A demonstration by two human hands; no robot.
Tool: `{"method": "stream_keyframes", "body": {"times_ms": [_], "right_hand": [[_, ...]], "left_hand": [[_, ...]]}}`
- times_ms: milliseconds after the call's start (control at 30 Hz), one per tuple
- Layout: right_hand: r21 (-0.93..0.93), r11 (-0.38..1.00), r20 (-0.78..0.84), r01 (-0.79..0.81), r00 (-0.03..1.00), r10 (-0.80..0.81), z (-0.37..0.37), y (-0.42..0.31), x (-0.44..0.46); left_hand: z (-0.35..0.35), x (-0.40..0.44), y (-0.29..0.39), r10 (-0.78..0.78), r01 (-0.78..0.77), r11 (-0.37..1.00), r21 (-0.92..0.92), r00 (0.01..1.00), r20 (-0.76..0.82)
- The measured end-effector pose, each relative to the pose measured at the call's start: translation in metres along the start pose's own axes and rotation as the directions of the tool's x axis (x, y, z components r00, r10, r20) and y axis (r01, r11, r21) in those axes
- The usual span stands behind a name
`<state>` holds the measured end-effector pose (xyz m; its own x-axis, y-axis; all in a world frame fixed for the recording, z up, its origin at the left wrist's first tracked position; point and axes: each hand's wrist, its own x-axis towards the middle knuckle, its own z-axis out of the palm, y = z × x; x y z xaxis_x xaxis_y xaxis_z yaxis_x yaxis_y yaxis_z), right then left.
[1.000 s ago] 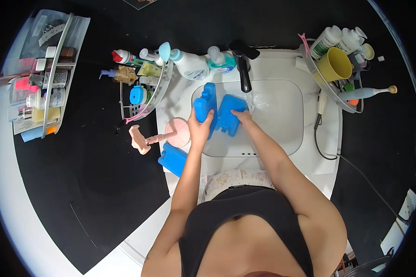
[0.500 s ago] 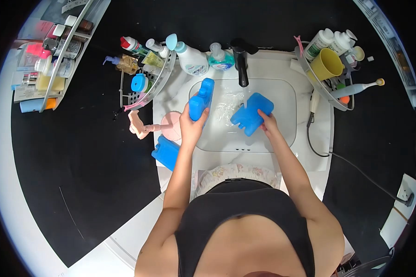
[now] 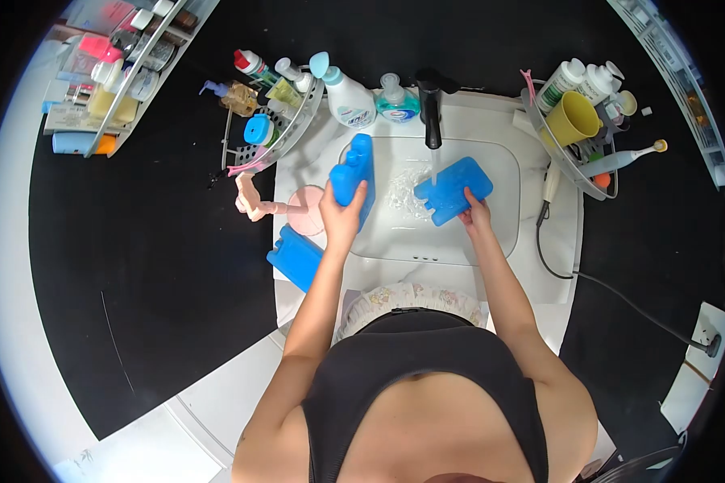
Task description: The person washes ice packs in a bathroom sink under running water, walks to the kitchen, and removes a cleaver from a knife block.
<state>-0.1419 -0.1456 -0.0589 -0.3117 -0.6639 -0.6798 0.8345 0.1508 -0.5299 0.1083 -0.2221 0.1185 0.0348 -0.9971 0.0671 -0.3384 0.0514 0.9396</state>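
Note:
My left hand [image 3: 342,217] is wrapped round a blue ice pack [image 3: 351,179], raised on its edge over the sink's left rim. My right hand [image 3: 476,212] grips a second blue ice pack [image 3: 457,187] by its lower right side, tilted over the white basin [image 3: 395,241]. A thin stream from the black faucet [image 3: 432,121] falls onto that pack's upper left part and splashes into the basin. On the counter left of the sink, beside my left forearm, lies a third blue ice pack [image 3: 298,256].
A pink stand with a round base [image 3: 306,211] is left of the sink. Behind stand a spray bottle [image 3: 350,101] and a soap pump [image 3: 397,103]. Corner racks hold bottles, a yellow cup [image 3: 573,118] and an electric toothbrush [image 3: 620,161]. A cord [image 3: 612,298] runs along the right.
The ice pack in my right hand has moved up and to the right, under the faucet's stream. My left hand keeps its ice pack almost in place. The view has shifted slightly.

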Motion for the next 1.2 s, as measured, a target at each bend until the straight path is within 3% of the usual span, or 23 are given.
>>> {"method": "stream_keyframes", "body": {"times_ms": [100, 200, 233, 333, 367, 433, 600, 667, 833, 933, 1100, 1133, 1167, 1200], "right_hand": [[-0.056, 0.998, -0.067, -0.02, 0.998, 0.016, -0.004, 0.0, 0.005], [-0.035, 0.999, 0.02, -0.02, 1.0, 0.02, -0.01, 0.0, 0.01], [-0.055, 0.998, 0.048, -0.039, 0.998, 0.042, -0.012, 0.001, 0.011], [-0.1, 0.994, 0.023, -0.042, 0.999, 0.044, -0.011, 0.001, 0.015], [-0.093, 0.995, 0.011, -0.044, 0.999, 0.045, -0.01, 0.003, 0.016], [-0.073, 0.996, -0.027, -0.044, 0.999, 0.042, -0.011, 0.005, 0.014], [-0.069, 0.988, -0.001, -0.136, 0.991, 0.136, -0.015, 0.013, 0.026], [-0.04, 0.985, -0.017, -0.167, 0.986, 0.166, -0.007, 0.015, 0.024], [-0.013, 0.987, -0.001, -0.161, 0.987, 0.161, 0.005, 0.021, 0.018], [0.026, 0.986, 0.01, -0.167, 0.986, 0.167, 0.005, 0.02, 0.019], [0.077, 0.982, 0.005, -0.174, 0.985, 0.174, 0.016, 0.015, 0.004], [0.084, 0.983, -0.006, -0.163, 0.986, 0.164, 0.018, 0.015, 0.0], [0.103, 0.982, 0.007, -0.159, 0.987, 0.159, 0.02, 0.014, -0.003], [0.123, 0.98, 0.021, -0.156, 0.988, 0.154, 0.023, 0.013, -0.005]], "left_hand": [[0.005, -0.007, -0.006, -0.008, 0.007, 1.0, 0.01, 1.0, 0.023], [-0.003, -0.017, -0.025, -0.266, 0.256, 0.911, -0.323, 0.964, 0.016], [-0.012, -0.024, -0.03, -0.27, 0.248, 0.913, -0.325, 0.962, -0.024], [-0.032, -0.059, -0.045, -0.508, 0.401, 0.571, -0.717, 0.858, 0.075], [-0.044, -0.069, -0.054, -0.511, 0.393, 0.571, -0.72, 0.857, 0.062], [-0.078, -0.09, -0.077, -0.647, 0.476, 0.438, -0.763, 0.756, 0.1], [-0.152, -0.106, -0.13, -0.69, 0.365, 0.465, -0.807, 0.72, -0.072], [-0.173, -0.097, -0.144, -0.678, 0.397, 0.619, -0.678, 0.705, -0.207], [-0.196, -0.079, -0.187, -0.656, 0.461, 0.713, -0.529, 0.705, -0.269], [-0.202, -0.068, -0.216, -0.523, 0.55, 0.834, -0.041, 0.765, -0.376], [-0.189, -0.067, -0.215, -0.389, 0.473, 0.87, 0.138, 0.831, -0.398], [-0.182, -0.067, -0.205, -0.143, 0.408, 0.822, 0.397, 0.823, -0.549], [-0.175, -0.066, -0.19, 0.141, 0.37, 0.684, 0.629, 0.779, -0.611], [-0.166, -0.063, -0.174, 0.426, 0.363, 0.476, 0.801, 0.702, -0.571]]}}
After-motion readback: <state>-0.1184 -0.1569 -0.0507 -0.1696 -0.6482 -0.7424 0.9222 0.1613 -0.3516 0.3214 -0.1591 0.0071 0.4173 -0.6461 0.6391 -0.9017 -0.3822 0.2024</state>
